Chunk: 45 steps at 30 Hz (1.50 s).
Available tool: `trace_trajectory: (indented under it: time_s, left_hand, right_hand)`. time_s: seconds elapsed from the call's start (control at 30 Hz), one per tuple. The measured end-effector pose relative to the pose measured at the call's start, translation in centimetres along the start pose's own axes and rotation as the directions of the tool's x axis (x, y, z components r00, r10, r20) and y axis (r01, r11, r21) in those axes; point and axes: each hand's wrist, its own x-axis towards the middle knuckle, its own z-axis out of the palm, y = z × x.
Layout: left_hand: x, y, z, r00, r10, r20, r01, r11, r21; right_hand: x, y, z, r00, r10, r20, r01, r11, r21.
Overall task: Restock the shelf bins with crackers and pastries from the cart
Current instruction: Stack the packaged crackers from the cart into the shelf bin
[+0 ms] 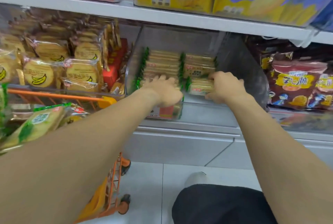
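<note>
In the clear bin at frame centre, the right hand grips a cracker pack; the left hand lies spread on the left stack. Best seat the pack flush against its row, edges aligned.

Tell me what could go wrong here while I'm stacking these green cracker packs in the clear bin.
The pack in your right hand sits near the clear bin's front and might slide out. Your left hand presses the front stack, which could topple forward. The loose pack on the orange cart might slip off.
</note>
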Motion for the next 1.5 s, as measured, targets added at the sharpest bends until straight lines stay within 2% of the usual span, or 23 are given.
trace_trajectory:
  time_s: [0.1, 0.3, 0.47, 0.57, 0.63, 0.73, 0.83, 0.97, 1.07, 1.17, 1.23, 1.33, 1.43, 1.5]
  left_hand:
    - [0.4, -0.4, 0.1, 0.999, -0.003, 0.034, 0.003, 1.000, -0.007]
    - [1.3, -0.8, 0.8, 1.000, 0.000, 0.007, 0.000, 1.000, -0.004]
    - [1.2, -0.8, 0.8, 1.000, 0.013, 0.001, -0.012, 1.000, -0.002]
    - [1.1, -0.7, 0.7, 1.000, 0.008, -0.003, -0.008, 1.000, -0.002]
    - [1.1, -0.7, 0.7, 1.000, 0.007, -0.006, -0.007, 1.000, 0.005]
    - [1.1, -0.7, 0.8, 1.000, 0.008, -0.016, -0.007, 1.000, 0.009]
    - [1.1, -0.7, 0.8, 0.999, 0.011, -0.033, -0.011, 1.000, 0.016]
    - [1.1, -0.6, 0.9, 0.999, 0.011, -0.053, -0.010, 1.000, 0.025]
    - [0.8, -0.5, 0.8, 0.997, 0.024, -0.076, -0.021, 0.999, 0.049]
    - [0.7, -0.4, 0.6, 0.998, 0.009, -0.059, -0.007, 0.999, 0.033]
    - [0.0, -0.2, 0.2, 0.998, -0.020, -0.063, 0.018, 0.999, -0.039]
    - [-1.7, 0.0, -0.4, 0.978, -0.001, -0.208, -0.026, 0.992, -0.127]
    - [-3.6, 0.1, -1.4, 0.923, 0.070, -0.378, -0.108, 0.991, -0.081]
    - [-5.2, -0.1, -2.6, 0.884, 0.072, -0.462, -0.110, 0.992, -0.055]
  right_hand:
    - [1.8, -0.3, 0.7, 0.998, 0.037, 0.045, -0.036, 0.999, -0.007]
    - [5.0, -2.0, -0.8, 0.997, -0.006, 0.080, 0.013, 0.996, -0.084]
    - [6.4, -1.9, -1.0, 1.000, 0.027, -0.015, -0.029, 0.989, -0.146]
    - [6.7, -2.1, 0.1, 0.983, 0.168, 0.074, -0.160, 0.982, -0.104]
    - [6.7, -2.4, 0.6, 0.971, 0.210, 0.119, -0.206, 0.978, -0.040]
    - [6.8, -3.0, 1.0, 0.982, 0.171, 0.082, -0.171, 0.985, -0.007]
    - [6.8, -2.8, 1.1, 0.984, 0.142, 0.105, -0.142, 0.990, -0.011]
    - [6.8, -2.5, 1.0, 0.977, 0.209, 0.032, -0.211, 0.971, 0.110]
    - [6.4, -2.6, 0.4, 0.978, 0.208, -0.006, -0.207, 0.976, 0.073]
    - [4.9, -2.5, -0.6, 0.984, 0.153, -0.090, -0.147, 0.987, 0.070]
    - [3.4, -2.4, -1.4, 0.959, 0.042, -0.280, -0.009, 0.993, 0.117]
    - [0.3, -3.0, -3.0, 0.894, 0.010, -0.448, 0.138, 0.945, 0.296]
    - [-2.7, -4.7, -4.2, 0.893, -0.013, -0.449, 0.226, 0.876, 0.426]
    - [-4.5, -6.4, -4.6, 0.905, -0.044, -0.423, 0.273, 0.822, 0.499]
